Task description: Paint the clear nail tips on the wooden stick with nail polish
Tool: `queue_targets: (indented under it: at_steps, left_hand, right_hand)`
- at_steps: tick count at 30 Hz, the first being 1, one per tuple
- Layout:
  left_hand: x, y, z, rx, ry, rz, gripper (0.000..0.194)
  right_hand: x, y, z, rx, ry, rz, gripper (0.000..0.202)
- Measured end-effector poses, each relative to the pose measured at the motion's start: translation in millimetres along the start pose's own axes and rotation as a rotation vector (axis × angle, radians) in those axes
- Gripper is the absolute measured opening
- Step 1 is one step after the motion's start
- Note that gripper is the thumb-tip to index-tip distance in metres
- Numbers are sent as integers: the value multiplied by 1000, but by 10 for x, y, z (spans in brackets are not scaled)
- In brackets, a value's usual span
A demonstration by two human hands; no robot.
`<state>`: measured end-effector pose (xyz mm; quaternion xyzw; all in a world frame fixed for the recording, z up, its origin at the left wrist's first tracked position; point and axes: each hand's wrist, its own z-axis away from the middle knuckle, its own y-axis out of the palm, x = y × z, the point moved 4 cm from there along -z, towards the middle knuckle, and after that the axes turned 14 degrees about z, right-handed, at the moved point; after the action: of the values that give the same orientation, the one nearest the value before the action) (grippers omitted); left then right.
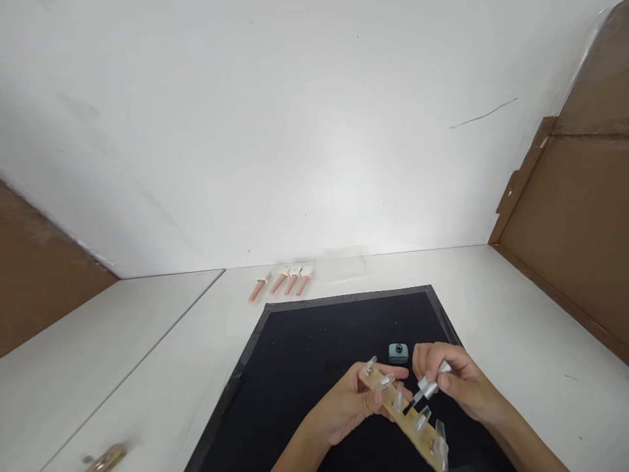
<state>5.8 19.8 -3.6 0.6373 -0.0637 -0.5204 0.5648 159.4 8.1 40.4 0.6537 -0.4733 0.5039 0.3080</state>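
My left hand (351,403) grips a light wooden strip (410,425) that slants down to the right over the black mat. Several clear nail-shaped tips (421,419) stand along the strip. Between finger and thumb, my right hand (455,380) holds a silver-capped brush (428,387). Its dark bristle end is at the strip, between two clear tips; whether it touches cannot be made out. Just beyond my hands, a small teal bottle (398,356) with a dark round opening sits on the mat.
The black mat (295,347) with taped edges lies on a white table (531,314). Several pink-handled bottles with white ends (291,282) lie behind it. Another wooden piece (107,457) is at the lower left. Brown cardboard panels (570,216) flank the table.
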Motion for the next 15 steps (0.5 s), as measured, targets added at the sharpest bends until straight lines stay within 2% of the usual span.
queue_targets:
  at_steps: [5, 15]
  left_hand:
    - [6, -18, -13, -12, -4, 1, 47]
    - [33, -29, -2, 27, -13, -7, 51]
  right_hand:
    - [1, 17, -8, 44, -2, 31, 26]
    - [-52, -33, 5, -31, -4, 66, 22]
